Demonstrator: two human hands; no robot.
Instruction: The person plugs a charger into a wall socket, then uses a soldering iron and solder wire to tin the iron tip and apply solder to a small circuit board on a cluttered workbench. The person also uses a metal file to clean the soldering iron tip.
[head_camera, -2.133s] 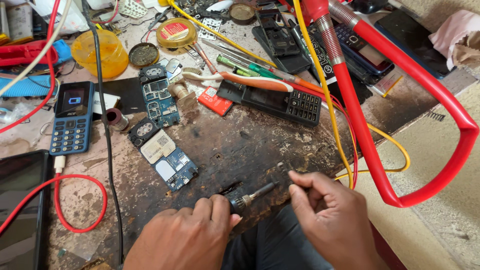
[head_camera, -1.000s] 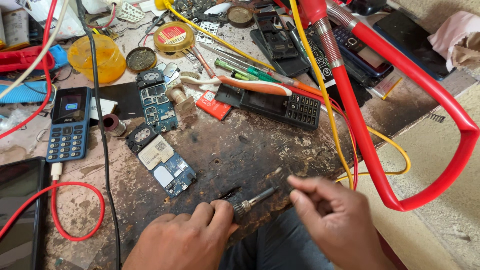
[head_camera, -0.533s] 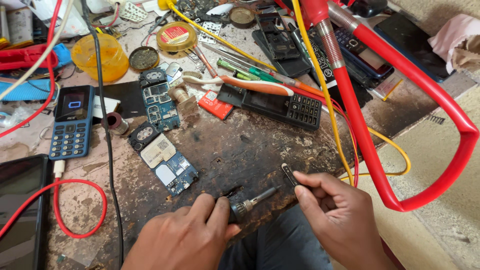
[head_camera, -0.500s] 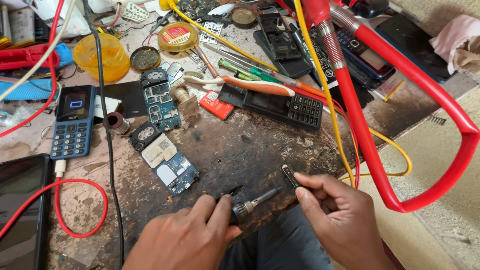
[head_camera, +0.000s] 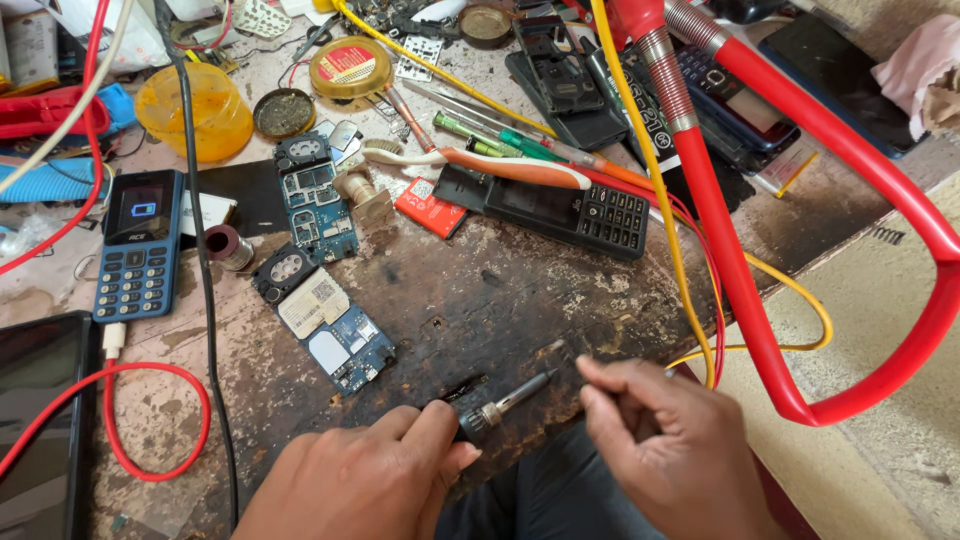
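Carefully now: your left hand (head_camera: 370, 480) grips the soldering iron (head_camera: 505, 400) low at the bench's near edge, its tip aimed at your right hand (head_camera: 670, 450). That hand is clenched, fingers pinched together; whether anything sits between them, you cannot tell from here. The tip lies just beside those fingertips, so a small slip could burn you. The iron also hangs over the scorched bench (head_camera: 520, 300), just beside your lap, so a loosened grip could drop it there. The red cable (head_camera: 150, 420) and black cable (head_camera: 205, 300) run near your left wrist and could snag.

Counted: one iron, two bare circuit boards (head_camera: 335, 335) (head_camera: 312, 195), one blue keypad phone (head_camera: 138, 245), one black keypad phone (head_camera: 560, 205), one toothbrush (head_camera: 480, 162), two flux tins (head_camera: 348, 66) (head_camera: 284, 112).
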